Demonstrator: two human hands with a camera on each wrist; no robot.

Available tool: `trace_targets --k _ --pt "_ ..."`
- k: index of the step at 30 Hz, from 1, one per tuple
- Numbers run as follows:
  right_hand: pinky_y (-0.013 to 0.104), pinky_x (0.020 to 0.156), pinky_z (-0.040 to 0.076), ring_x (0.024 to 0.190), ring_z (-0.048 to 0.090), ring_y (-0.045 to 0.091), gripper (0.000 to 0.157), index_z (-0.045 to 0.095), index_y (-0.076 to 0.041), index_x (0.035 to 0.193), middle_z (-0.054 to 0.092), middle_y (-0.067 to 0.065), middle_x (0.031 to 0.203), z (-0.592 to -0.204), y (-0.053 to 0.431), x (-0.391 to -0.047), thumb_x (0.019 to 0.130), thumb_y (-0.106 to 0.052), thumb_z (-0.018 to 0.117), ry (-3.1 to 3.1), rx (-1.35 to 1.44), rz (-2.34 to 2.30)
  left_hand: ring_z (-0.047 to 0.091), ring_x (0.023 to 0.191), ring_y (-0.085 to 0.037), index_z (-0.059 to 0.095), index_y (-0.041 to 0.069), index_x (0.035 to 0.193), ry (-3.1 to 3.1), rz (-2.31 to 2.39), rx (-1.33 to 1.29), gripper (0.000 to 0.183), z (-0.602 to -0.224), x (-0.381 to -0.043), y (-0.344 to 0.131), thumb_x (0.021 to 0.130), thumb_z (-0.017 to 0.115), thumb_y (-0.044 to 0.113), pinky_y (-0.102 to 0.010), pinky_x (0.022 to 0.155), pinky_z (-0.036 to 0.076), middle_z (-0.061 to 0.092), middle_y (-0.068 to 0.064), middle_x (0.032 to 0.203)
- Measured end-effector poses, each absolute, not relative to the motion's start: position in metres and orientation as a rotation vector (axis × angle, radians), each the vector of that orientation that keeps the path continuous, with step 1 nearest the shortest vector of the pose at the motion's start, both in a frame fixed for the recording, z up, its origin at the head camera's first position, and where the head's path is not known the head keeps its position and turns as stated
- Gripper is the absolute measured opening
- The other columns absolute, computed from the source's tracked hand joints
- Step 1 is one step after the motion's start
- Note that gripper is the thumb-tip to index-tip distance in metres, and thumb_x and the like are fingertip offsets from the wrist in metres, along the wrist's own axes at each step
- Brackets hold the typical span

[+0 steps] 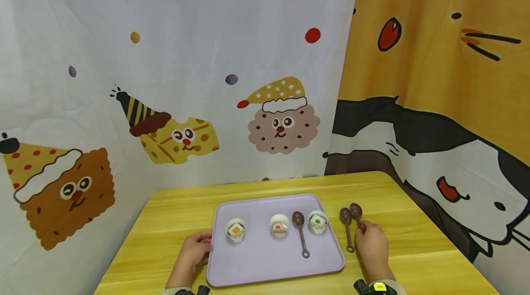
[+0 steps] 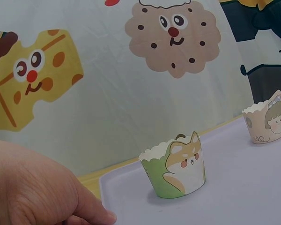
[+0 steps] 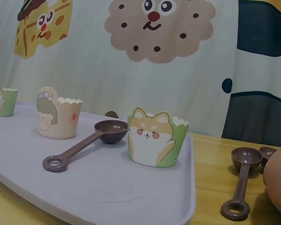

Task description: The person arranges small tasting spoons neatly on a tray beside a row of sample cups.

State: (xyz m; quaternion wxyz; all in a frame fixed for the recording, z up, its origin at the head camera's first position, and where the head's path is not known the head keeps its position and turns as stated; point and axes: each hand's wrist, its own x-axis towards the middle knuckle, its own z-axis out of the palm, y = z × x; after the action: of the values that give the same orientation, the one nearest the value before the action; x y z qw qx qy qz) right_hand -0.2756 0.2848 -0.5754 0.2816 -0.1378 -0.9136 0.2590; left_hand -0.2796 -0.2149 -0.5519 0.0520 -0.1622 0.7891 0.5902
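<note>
My left hand grips the left rim of the lilac tray, a fingertip lying over the edge in the left wrist view. On the tray are a green dog-faced paper baking cup at left, a beige one with a printed girl in the middle, and another green dog-faced cup at right. A brown measuring spoon lies between the last two. Right of the tray, a second measuring spoon lies on the table. Beside it, my right hand pinches the handle of a third measuring spoon.
The yellow wood-grain table reaches a curtain with cartoon biscuits and cheese behind it. At the right hangs a curtain with large cartoon cats.
</note>
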Motion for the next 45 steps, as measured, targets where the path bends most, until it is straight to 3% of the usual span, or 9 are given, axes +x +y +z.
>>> trace_targets --k 25,45 --pt "0.054 0.068 0.05 0.079 0.064 0.038 0.025 0.073 0.008 0.102 0.067 0.019 0.085 -0.553 0.275 -0.272 0.081 -0.002 0.066 -2.398 -0.372 0.749 0.065 0.082 -0.022 0.06 -0.01 0.127 2.428 1.821 -0.441 0.042 -0.553 -0.281 -0.214 0.085 0.064 -0.009 -0.039 0.062 0.057 0.066 -0.019 0.104" --pt "0.051 0.069 0.051 0.077 0.064 0.033 0.024 0.075 0.004 0.103 0.067 0.013 0.085 -0.541 0.224 -0.274 0.081 -0.004 0.072 -2.44 -0.25 0.77 0.065 0.082 -0.02 0.059 -0.012 0.126 2.429 1.833 -0.405 0.042 -0.553 -0.28 -0.214 0.085 0.064 -0.009 -0.04 0.062 0.057 0.065 -0.021 0.106"
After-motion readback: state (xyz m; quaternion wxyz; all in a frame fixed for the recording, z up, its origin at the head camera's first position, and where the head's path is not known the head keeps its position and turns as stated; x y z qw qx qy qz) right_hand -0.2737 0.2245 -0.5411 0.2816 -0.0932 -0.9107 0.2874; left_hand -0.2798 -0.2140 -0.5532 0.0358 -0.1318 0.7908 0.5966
